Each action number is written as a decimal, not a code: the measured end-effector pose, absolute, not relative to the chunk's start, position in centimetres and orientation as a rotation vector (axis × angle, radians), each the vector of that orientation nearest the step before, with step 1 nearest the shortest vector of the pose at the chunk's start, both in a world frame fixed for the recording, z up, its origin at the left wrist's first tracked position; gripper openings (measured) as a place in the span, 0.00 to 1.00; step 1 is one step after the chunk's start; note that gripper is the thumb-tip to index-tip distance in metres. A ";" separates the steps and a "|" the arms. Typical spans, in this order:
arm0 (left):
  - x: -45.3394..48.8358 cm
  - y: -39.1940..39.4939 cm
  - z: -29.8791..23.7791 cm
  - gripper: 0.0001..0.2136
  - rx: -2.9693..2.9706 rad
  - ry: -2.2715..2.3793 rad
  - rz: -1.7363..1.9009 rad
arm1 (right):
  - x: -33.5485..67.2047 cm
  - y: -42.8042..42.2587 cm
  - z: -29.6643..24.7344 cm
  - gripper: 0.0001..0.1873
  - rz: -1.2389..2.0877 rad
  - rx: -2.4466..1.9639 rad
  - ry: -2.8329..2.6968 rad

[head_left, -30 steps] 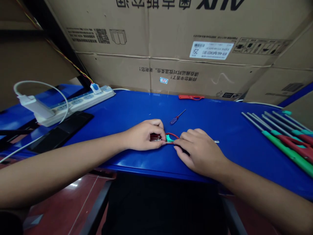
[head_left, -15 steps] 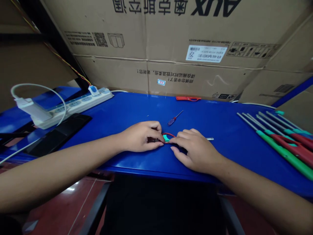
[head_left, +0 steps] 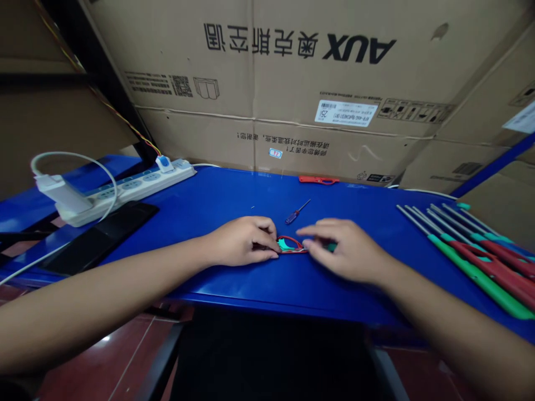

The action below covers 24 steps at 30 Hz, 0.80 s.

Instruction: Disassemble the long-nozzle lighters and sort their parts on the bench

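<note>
Both hands rest on the blue table (head_left: pixel 234 200) around a small red and teal plastic part (head_left: pixel 291 244). My left hand (head_left: pixel 244 241) is curled with its fingertips pinching the part's left end. My right hand (head_left: pixel 349 249) lies over the part's right end, fingers bent and reaching toward the red loop; a bit of teal shows under it. Most of the part is hidden by the two hands.
A small red-handled screwdriver (head_left: pixel 296 213) lies just behind the hands. A red plastic piece (head_left: pixel 317 179) sits by the cardboard boxes (head_left: pixel 292 83). Several long red and green lighters (head_left: pixel 476 245) lie at the right. A white power strip (head_left: pixel 125 186) and a black phone (head_left: pixel 100 236) lie at the left.
The camera tilted up a little. My right hand shifted slightly right and its fingers lifted from a tight pinch; the metal rod seen beside it earlier is no longer visible.
</note>
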<state>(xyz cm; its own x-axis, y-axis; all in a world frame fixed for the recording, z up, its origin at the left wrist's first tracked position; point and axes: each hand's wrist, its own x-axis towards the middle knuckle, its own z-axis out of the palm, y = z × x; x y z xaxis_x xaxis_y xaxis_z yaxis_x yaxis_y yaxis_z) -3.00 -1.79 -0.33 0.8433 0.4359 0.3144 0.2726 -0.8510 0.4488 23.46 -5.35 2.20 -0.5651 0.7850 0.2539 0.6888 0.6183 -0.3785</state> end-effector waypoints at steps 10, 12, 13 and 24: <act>-4.2 -0.6 1.4 0.11 2.573 0.733 0.934 | 30.2 11.5 1.9 0.26 -0.192 -1.895 -2.489; -5.3 0.6 1.9 0.13 2.475 0.945 1.134 | 30.1 12.2 0.9 0.25 -0.181 -1.891 -2.493; -5.8 1.2 2.1 0.14 2.422 1.048 1.205 | 30.0 12.3 0.6 0.24 -0.180 -1.888 -2.485; -3.0 -1.7 4.5 0.37 2.978 1.216 0.794 | 23.3 2.3 4.8 0.19 0.327 -1.285 -2.446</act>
<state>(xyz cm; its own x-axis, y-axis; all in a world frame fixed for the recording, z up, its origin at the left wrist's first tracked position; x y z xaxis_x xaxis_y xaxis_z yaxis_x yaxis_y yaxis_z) -2.97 -1.73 4.49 0.6187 0.6140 0.4901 0.6956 -0.7181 0.0214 23.32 2.29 4.77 -0.5232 0.8273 0.2044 0.7446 0.5605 -0.3626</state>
